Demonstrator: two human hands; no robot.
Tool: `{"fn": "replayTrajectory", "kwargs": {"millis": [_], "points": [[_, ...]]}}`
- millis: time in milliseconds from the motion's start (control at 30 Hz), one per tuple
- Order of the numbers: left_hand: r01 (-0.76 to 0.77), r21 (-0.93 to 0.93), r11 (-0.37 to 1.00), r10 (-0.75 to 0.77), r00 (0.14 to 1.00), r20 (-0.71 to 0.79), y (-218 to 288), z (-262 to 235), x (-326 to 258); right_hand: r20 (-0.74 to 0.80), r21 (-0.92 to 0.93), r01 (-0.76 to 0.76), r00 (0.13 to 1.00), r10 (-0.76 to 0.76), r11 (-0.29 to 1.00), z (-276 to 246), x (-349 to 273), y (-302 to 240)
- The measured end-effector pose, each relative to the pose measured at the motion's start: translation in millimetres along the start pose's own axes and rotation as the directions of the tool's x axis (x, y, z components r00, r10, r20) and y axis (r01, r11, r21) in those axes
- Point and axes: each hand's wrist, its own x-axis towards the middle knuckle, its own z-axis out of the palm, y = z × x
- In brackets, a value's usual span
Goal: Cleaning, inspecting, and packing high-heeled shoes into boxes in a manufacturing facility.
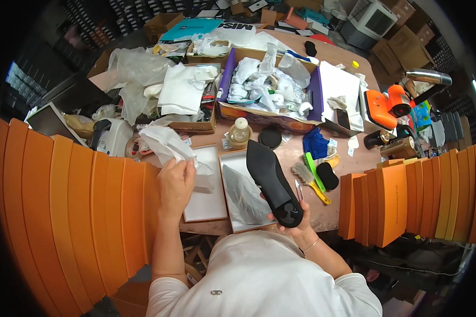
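In my left hand [175, 186] a crumpled sheet of white tissue paper [166, 145] is pinched, hanging over a shallow white box lid [203, 203]. My right hand [300, 228] grips a black shoe [272, 179] by its heel end, its dark sole turned up and its pointed toe aimed away from me. Between my hands sits an open shoebox [223, 214] with a white inside. It holds something wrapped in thin greyish paper [243, 195]; the contents are hidden. The shoe overlaps the right part of this box.
Stacked orange boxes [69, 206] rise at my left, with more orange boxes [391, 203] at my right. Brushes [313, 174], a black pad [328, 175] and a blue cloth [316, 143] lie right of the shoe. Behind stand a bottle [240, 133] and a purple carton [316, 98] of crumpled tissue.
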Motion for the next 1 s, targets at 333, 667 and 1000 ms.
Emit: {"fn": "replayTrajectory", "kwargs": {"millis": [333, 667, 1000], "points": [[-0.032, 0.225, 0.974, -0.080, 0.879, 0.469, 9, 16, -37, 0.064, 0.119, -0.078, 0.995, 0.070, 0.990, 0, -21, 2], [-0.152, -0.063, 0.986, 0.154, 0.988, 0.028, 2, 2, -91, -0.198, -0.408, -0.482, 0.876, 0.440, 0.775, 38, 11, -3], [0.079, 0.288, 0.954, 0.052, 0.906, -0.420, 16, 2, -122, -0.385, -0.416, -0.616, 0.786, 0.484, 0.669, -2, 33, 35]]}}
